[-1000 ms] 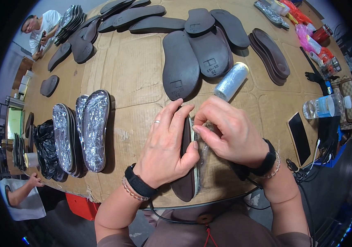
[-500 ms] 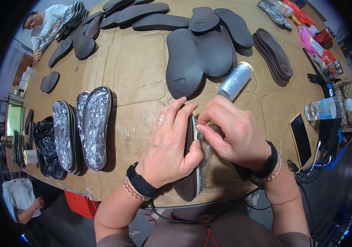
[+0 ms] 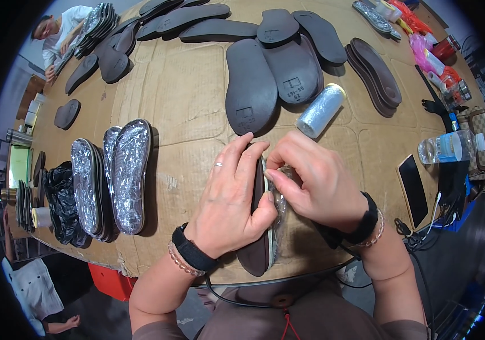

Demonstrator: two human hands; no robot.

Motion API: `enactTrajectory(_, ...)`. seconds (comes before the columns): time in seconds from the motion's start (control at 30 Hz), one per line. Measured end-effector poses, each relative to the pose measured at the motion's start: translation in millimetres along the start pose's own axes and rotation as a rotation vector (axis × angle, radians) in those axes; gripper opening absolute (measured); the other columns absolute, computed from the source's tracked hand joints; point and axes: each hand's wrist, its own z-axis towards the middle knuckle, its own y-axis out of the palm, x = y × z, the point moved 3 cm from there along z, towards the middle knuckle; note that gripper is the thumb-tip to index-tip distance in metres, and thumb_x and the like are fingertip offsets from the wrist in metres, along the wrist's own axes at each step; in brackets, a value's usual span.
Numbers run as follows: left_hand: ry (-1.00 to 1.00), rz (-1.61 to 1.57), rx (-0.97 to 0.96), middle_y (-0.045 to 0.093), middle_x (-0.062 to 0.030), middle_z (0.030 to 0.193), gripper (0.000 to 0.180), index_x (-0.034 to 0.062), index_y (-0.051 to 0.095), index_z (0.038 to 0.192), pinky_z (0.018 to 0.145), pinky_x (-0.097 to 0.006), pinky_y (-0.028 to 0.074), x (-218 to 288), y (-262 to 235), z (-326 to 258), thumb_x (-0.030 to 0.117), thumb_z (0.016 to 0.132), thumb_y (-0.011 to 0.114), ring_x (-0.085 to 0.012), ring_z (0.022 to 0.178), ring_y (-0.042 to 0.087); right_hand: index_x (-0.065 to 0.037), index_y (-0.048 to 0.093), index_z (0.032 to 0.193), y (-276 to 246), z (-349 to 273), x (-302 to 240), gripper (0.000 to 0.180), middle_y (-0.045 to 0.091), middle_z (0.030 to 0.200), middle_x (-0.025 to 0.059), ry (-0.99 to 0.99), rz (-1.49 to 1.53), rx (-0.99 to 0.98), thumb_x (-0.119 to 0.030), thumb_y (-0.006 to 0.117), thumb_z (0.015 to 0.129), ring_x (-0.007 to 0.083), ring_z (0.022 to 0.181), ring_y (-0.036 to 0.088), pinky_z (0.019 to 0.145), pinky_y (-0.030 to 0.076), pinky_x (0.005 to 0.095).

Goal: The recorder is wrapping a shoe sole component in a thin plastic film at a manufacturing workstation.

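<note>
A dark brown shoe sole with a pale edge strip lies lengthwise near the table's front edge. My left hand holds it, fingers stretched along the far part and thumb across its right side. Along that right edge runs crinkled clear plastic film. My right hand is closed in a pinch at the edge, on what looks like this film; the fingertips hide the exact grip. Beyond my hands lies a roll of clear film, close to several bare dark soles.
Film-wrapped soles lie at the left beside a black plastic bag. A phone, a plastic bottle and cables are on the right. A co-worker stands at the far left, another person at lower left.
My hands keep nearly the same hold; the right fingertips stay at the sole's edge. The person at lower left has shifted downward with an arm lower. The view has moved slightly.
</note>
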Motion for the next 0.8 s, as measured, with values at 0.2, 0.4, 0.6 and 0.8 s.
enactTrajectory(0.2, -0.04, -0.083, -0.007, 0.046, -0.0355, 0.143, 0.066, -0.0079, 0.045, 0.143, 0.118, -0.056, 0.037, 2, -3, -2, 0.017, 0.084, 0.062, -0.0525, 0.135, 0.046, 0.001, 0.07, 0.093, 3, 7, 21, 0.019, 0.066, 0.077, 0.0043, 0.438, 0.432, -0.067, -0.01, 0.082, 0.085, 0.0082, 0.062, 0.056, 0.06, 0.048, 0.0271)
enactTrajectory(0.4, -0.039, -0.124, 0.002, 0.046, -0.0335, 0.143, 0.066, -0.0063, 0.044, 0.144, 0.118, -0.055, 0.037, 1, -2, 0, 0.014, 0.084, 0.061, -0.0519, 0.134, 0.046, 0.001, 0.07, 0.088, 14, 9, 38, 0.019, 0.069, 0.076, 0.0038, 0.45, 0.664, -0.085, -0.011, 0.084, 0.085, 0.0058, 0.067, 0.061, 0.062, 0.051, 0.0256)
enactTrajectory(0.6, -0.042, -0.115, -0.025, 0.047, -0.0317, 0.142, 0.065, -0.0058, 0.045, 0.144, 0.118, -0.054, 0.037, 2, -3, 1, 0.013, 0.084, 0.06, -0.0502, 0.134, 0.047, 0.002, 0.068, 0.088, 20, 11, 38, 0.019, 0.07, 0.077, 0.0065, 0.505, 0.509, 0.052, -0.014, 0.079, 0.091, 0.0107, 0.07, 0.065, 0.065, 0.054, 0.0288)
enactTrajectory(0.8, -0.073, -0.174, 0.042, 0.053, -0.0277, 0.134, 0.052, -0.0025, 0.05, 0.134, 0.116, -0.05, 0.038, 4, -7, 5, 0.012, 0.085, 0.058, -0.0444, 0.13, 0.051, 0.003, 0.067, 0.091, 10, 10, 29, 0.023, 0.07, 0.076, 0.0114, 0.41, 0.42, 0.123, -0.018, 0.075, 0.094, 0.0194, 0.071, 0.068, 0.067, 0.055, 0.0342)
